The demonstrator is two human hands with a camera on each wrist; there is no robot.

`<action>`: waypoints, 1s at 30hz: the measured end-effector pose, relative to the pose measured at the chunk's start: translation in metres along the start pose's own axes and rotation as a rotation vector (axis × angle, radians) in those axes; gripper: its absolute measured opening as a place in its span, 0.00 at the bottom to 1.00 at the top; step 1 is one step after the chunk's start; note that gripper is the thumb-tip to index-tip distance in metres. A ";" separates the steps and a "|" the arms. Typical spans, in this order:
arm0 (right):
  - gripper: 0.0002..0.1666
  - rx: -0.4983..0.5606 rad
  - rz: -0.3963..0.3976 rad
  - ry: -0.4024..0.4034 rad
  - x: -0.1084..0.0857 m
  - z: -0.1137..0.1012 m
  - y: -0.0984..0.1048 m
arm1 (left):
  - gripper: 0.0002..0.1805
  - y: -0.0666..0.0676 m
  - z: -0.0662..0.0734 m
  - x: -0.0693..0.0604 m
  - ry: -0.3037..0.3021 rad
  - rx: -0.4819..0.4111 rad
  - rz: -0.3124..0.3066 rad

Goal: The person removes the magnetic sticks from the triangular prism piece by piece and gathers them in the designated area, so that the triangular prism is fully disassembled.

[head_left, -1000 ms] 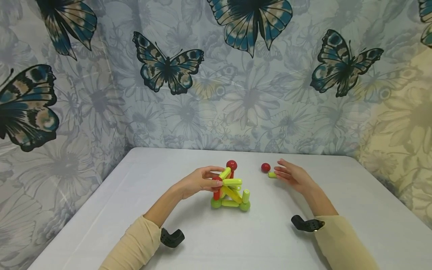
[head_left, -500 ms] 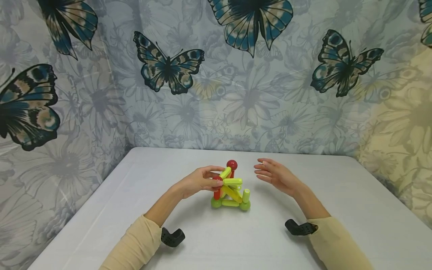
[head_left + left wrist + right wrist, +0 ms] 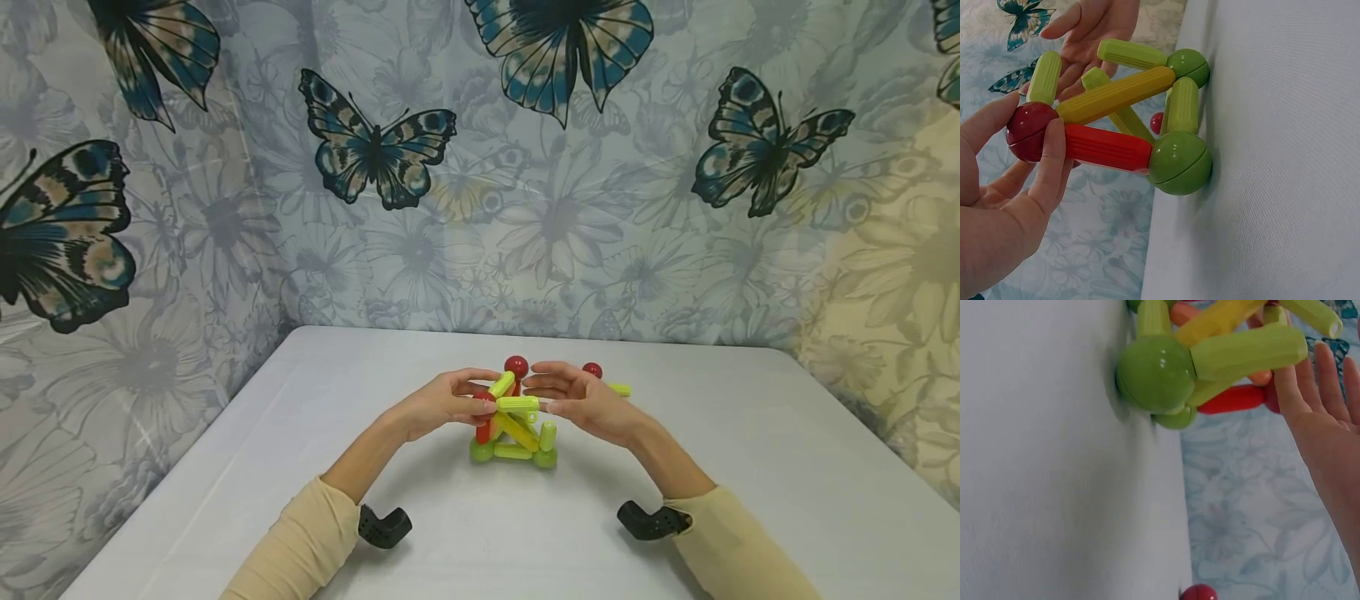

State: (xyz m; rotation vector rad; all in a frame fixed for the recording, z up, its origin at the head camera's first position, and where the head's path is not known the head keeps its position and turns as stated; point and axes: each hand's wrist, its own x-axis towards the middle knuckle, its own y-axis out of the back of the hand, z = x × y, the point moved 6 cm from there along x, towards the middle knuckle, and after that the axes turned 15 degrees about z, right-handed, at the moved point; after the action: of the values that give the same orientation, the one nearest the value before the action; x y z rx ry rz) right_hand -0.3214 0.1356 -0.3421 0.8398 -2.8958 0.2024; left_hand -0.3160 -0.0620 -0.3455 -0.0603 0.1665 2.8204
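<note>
A frame of plastic rods and balls stands on the table. It has green balls (image 3: 1179, 162) at its base, a red rod (image 3: 1107, 147), a slanting yellow rod (image 3: 1119, 95) and several light green rods (image 3: 1250, 350). My left hand (image 3: 442, 408) pinches the upper red ball (image 3: 1025, 128) between thumb and fingers. Close to the frame's right side is my right hand (image 3: 588, 404), fingers extended towards the rear red ball (image 3: 517, 367). Whether its fingertips touch the frame I cannot tell. Part of the frame's back is hidden by rods and fingers.
Behind the right hand, a loose red ball (image 3: 592, 369) and a light green rod (image 3: 619, 389) lie on the white table (image 3: 480, 533). Patterned wall cloth (image 3: 555, 250) with butterflies rises at the table's back and sides.
My right hand has moved left, from beside the loose red ball and rod to the frame's right side. The left hand keeps its grip on the red ball, and the frame stays in place.
</note>
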 end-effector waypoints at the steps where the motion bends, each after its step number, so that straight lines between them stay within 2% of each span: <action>1: 0.25 -0.010 -0.007 0.005 0.000 0.000 -0.002 | 0.29 0.000 0.000 0.000 -0.002 0.001 -0.002; 7: 0.30 -0.106 -0.021 0.025 0.001 0.005 -0.012 | 0.29 0.000 0.000 -0.001 -0.014 -0.003 -0.017; 11: 0.30 -0.150 0.003 0.032 0.002 0.006 -0.015 | 0.29 0.000 0.000 -0.002 -0.006 -0.008 -0.014; 24: 0.26 -0.094 0.095 0.034 0.004 0.006 -0.013 | 0.29 -0.001 0.002 -0.002 -0.017 -0.007 -0.019; 30: 0.29 -0.030 0.094 0.025 0.005 0.007 -0.012 | 0.29 -0.001 0.002 -0.001 -0.020 -0.011 -0.017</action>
State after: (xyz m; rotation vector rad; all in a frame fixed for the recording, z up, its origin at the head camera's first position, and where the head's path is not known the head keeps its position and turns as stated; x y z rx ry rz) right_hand -0.3192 0.1215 -0.3475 0.6919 -2.9100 0.1755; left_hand -0.3146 -0.0612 -0.3436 -0.0363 0.1450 2.8044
